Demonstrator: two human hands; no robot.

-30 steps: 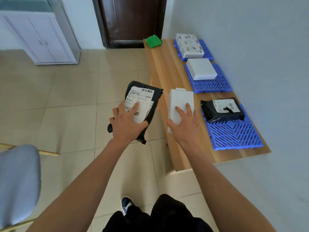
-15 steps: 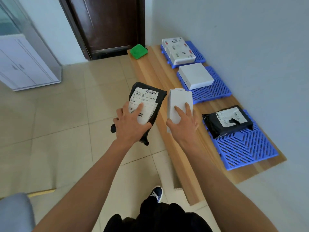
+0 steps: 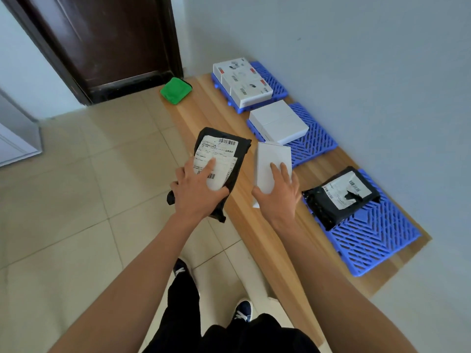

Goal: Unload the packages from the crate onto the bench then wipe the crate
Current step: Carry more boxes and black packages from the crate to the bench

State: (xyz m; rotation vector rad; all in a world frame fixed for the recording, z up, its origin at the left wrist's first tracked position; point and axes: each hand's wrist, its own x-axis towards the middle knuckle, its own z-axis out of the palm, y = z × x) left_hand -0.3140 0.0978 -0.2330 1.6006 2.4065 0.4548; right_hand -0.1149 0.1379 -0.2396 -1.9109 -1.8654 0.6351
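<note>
Left hand (image 3: 197,193) grips black mailer bag (image 3: 224,159), fingers spread across label, over bench (image 3: 204,115) front edge. Right hand (image 3: 279,197) clasps white box (image 3: 271,159) above bench. Another black mailer (image 3: 339,197) on blue grid mat (image 3: 369,238) at 3 o'clock. Green cloth (image 3: 175,90) at 12 o'clock.

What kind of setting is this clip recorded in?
Probably a room in a home or small office used for sorting parcels, not a warehouse: tiled floor, a dark wooden door, and a low wooden bench against the wall carrying blue plastic grids with parcels.
</note>
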